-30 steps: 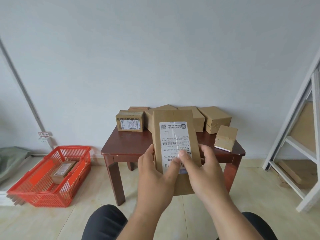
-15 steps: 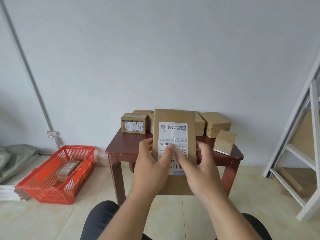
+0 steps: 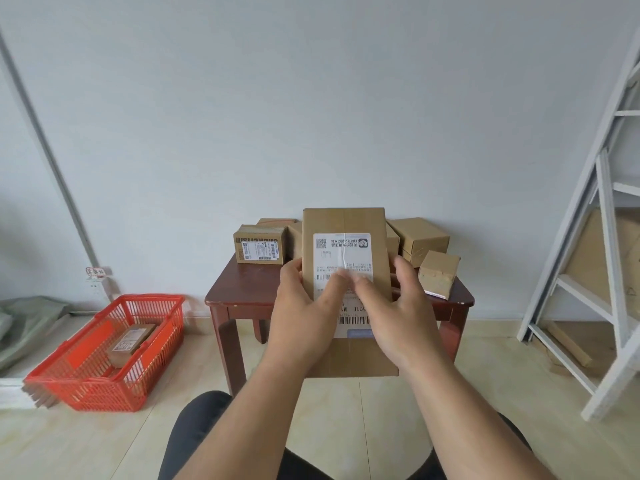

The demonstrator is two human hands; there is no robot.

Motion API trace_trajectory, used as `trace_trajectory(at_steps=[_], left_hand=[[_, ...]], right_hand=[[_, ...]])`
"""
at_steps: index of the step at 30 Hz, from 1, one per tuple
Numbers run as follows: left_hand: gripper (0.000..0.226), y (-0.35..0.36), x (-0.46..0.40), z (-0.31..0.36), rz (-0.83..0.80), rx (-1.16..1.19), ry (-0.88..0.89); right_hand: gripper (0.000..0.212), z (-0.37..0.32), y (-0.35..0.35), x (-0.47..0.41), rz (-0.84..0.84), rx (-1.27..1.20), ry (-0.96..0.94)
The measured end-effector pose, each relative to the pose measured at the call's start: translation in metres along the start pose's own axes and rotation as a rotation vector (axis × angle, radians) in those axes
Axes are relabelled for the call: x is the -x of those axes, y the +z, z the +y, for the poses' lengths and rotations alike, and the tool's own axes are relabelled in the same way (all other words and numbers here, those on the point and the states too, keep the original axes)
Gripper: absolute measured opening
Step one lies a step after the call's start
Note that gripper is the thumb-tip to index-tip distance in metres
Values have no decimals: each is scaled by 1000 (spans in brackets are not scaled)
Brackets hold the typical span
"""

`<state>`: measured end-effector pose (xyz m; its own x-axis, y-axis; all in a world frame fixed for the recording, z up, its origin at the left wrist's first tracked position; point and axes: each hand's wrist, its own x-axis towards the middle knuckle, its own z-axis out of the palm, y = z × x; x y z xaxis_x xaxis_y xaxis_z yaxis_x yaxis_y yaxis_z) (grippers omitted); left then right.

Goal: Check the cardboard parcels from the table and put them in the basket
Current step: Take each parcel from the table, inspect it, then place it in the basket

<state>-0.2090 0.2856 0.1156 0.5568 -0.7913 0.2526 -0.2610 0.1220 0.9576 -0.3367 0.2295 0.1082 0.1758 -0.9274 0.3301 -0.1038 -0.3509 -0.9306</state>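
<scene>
A tall flat cardboard parcel (image 3: 346, 223) with a white shipping label stands upright in front of me, above my knees. My left hand (image 3: 301, 313) grips its left edge, thumb across the label. My right hand (image 3: 394, 317) holds the right side, thumb on the label next to the left thumb. Behind it, a dark wooden table (image 3: 249, 292) bears several more parcels: a labelled box (image 3: 259, 249) at the left, a plain box (image 3: 422, 237) at the back right, a small tilted box (image 3: 438, 273) at the right edge. The red basket (image 3: 104, 386) on the floor holds one labelled parcel (image 3: 130, 342).
A white metal rack (image 3: 602, 258) stands at the right with cardboard behind it. A grey bag (image 3: 24, 323) lies on the floor at the far left, beyond the basket. A pipe runs down the wall at the left. Tiled floor lies between basket and table.
The parcel has risen a little and my thumbs have slid up its label. The camera has shifted slightly, so the basket and table sit further right in view.
</scene>
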Motion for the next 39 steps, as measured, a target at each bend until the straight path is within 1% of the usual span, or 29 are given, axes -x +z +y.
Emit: trace_trajectory(at_steps=[2,4,8,12,13,14,16,18,22,28,29,31,33,34,36,39], left_hand=[[47,1,-3,0,0,-4,-13],[47,2,-3,-1,7,-16,-10],[54,4,-2,-8,33,5,-7],[75,4,-1,-17,18,-1,-5],[75,3,-1,-16,-1,-3,-9],[72,2,-3,-14,-22,0,-11],[56,0,-6,-10,-49,21,-6],[41,-1,-7,-6,-53,58,-14],[26,3,-2,-3,-64,70,14],[33,8,2,-16,-49,54,33],[39,8,1,-17,-51,49,25],[58,8,-2,-16,-39,61,1],[64,8,-8,-15,-8,60,-13],[65,7,-10,-14,2,53,-24],[61,7,-14,-12,12,52,-49],[55,9,-17,-14,10,36,-66]], right_hand=[[52,1,1,-1,13,31,0],[55,1,2,-3,33,45,8],[47,2,4,-6,30,84,32],[38,4,6,-5,29,64,60],[34,5,6,-4,29,49,63],[29,5,6,-4,30,38,64],[27,5,6,1,37,39,65],[34,7,7,4,42,68,66],[39,9,6,3,56,116,88],[45,11,6,-3,61,143,128],[46,13,6,-2,60,143,131],[46,15,5,-1,58,146,129],[45,16,5,0,47,153,122],[44,17,5,0,37,158,120],[44,17,6,-1,27,160,124],[40,16,8,-9,32,96,153]])
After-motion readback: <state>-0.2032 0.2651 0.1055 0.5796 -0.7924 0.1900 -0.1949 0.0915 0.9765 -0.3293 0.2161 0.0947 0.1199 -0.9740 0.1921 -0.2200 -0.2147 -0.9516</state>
